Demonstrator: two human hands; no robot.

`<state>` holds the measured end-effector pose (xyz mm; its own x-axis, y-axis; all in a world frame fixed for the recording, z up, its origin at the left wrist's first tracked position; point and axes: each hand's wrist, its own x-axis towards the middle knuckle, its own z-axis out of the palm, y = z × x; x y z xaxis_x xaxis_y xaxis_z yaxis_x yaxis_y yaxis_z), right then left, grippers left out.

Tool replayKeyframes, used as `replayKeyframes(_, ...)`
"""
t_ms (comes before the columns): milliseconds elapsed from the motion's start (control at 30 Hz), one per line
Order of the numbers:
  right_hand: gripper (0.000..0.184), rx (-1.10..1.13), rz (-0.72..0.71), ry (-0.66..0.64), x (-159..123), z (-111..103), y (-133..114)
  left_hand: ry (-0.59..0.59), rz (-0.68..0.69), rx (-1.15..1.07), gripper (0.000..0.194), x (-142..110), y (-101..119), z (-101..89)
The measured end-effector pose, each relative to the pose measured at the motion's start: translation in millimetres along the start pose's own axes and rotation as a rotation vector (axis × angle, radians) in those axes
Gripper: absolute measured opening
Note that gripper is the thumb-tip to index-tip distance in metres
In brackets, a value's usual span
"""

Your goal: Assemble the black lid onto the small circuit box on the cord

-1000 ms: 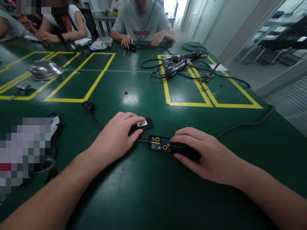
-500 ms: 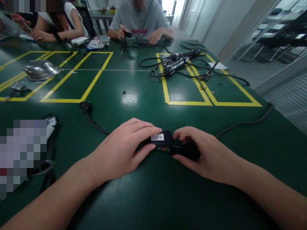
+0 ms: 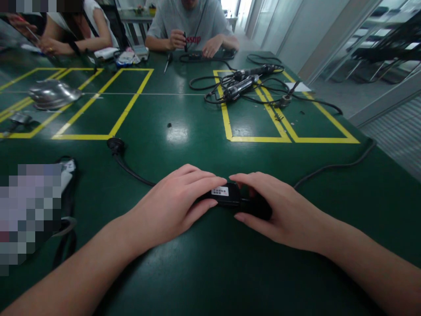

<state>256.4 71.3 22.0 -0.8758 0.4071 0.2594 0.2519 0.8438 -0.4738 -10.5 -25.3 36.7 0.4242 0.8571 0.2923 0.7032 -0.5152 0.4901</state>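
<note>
Now have hidden green circuit board under flat black plastic cover [image 3: 233,193], grasped at 3 o'clock of left hand [image 3: 179,195]; looks closed. Cannot tell grip of right hand [image 3: 279,204].

Case [image 3: 230,197] on table [image 3: 197,267]; plug [image 3: 115,145] left of it, farther back; power tools [image 3: 241,88] behind, to right.

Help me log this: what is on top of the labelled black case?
A white label, with the left hand gripping the left end of the black case; what the hand covers cannot be seen.
</note>
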Motion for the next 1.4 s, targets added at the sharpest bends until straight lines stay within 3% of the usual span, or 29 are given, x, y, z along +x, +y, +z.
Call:
replayKeyframes(200,0.046,0.015,-0.005,0.008,-0.6,0.7,0.6,0.02,-0.004,-0.038,0.026,2.3,0.0,-1.9)
replayKeyframes(400,0.038,0.012,0.008,0.008,0.5,2.6,0.7,-0.043,-0.027,-0.014,0.027,2.8,2.9,-1.0)
replayKeyframes(600,0.027,0.047,0.038,-0.013,3.7,-0.4,0.4,-0.048,-0.161,0.008,0.06,-0.5,4.6,0.0)
replayKeyframes(700,0.027,0.051,0.046,-0.022,3.9,-1.3,0.4,-0.053,-0.185,-0.005,0.067,-1.3,4.5,0.2)
replayKeyframes(1033,0.029,0.019,0.025,-0.013,2.6,1.3,2.4,-0.039,-0.113,0.048,0.056,-1.5,2.2,1.7)
replayKeyframes(1400,0.028,0.034,0.033,-0.021,4.1,-0.9,1.1,-0.041,-0.122,0.022,0.052,-1.7,3.5,-0.2)
